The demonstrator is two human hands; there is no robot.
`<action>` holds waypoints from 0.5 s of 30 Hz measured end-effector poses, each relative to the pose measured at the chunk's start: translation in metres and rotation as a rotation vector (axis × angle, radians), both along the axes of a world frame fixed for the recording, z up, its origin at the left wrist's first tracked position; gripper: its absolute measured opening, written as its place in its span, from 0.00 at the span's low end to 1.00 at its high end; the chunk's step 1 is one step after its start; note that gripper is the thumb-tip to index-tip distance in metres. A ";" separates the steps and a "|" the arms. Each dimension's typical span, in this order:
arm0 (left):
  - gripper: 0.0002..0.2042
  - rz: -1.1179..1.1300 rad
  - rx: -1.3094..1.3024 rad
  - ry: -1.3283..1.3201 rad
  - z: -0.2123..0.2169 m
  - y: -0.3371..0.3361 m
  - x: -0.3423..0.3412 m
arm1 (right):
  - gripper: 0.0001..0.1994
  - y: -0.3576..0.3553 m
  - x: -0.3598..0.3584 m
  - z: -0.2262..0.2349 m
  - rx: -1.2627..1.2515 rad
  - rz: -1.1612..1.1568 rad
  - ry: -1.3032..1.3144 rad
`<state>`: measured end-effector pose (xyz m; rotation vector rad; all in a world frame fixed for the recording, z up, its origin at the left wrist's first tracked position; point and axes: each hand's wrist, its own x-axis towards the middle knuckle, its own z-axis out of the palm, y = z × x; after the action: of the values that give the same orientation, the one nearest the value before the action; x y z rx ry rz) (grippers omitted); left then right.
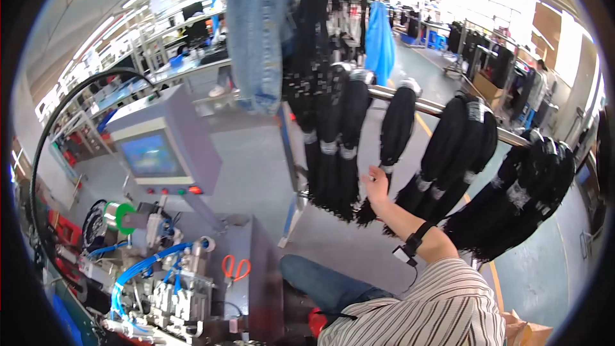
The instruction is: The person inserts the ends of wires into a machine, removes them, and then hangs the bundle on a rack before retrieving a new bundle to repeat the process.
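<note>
While the machine sits idle at the lower left, a hand is reaching up to the black bundles hanging on the rail.

At the left of the frame the grey machine (163,144) with a blue screen is standing over blue tubes (138,269), and orange scissors (236,267) are lying just right of them. In the middle, the right hand (377,184) is reaching up, fingers loosely curled, touching the bottom of one hanging black bundle (395,129); I cannot tell if it is gripping it yet. The bundle is hanging from the shiny rail (430,107), which is running to the right with more black bundles (464,147) on it. The left hand is not showing. This looks like the picking step; next the fingers would need to be closing firmly around the bundle and lifting it up off the rail.
</note>
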<state>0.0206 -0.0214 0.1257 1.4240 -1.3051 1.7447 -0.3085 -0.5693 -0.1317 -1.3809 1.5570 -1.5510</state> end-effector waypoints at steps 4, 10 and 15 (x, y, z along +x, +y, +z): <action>0.12 -0.123 0.102 0.126 0.011 -0.046 -0.030 | 0.28 0.017 -0.035 0.011 -0.102 -0.124 -0.013; 0.19 -0.246 0.311 0.272 0.037 -0.111 -0.060 | 0.35 -0.018 -0.079 -0.018 -0.179 -0.228 -0.002; 0.26 -0.261 0.437 0.417 0.046 -0.156 -0.086 | 0.40 -0.017 -0.085 -0.007 -0.113 -0.003 -0.099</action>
<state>-0.0654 -0.1772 0.1714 1.6460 -1.6013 0.9608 -0.3940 -0.5868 -0.1391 -1.3397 1.4330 -1.7055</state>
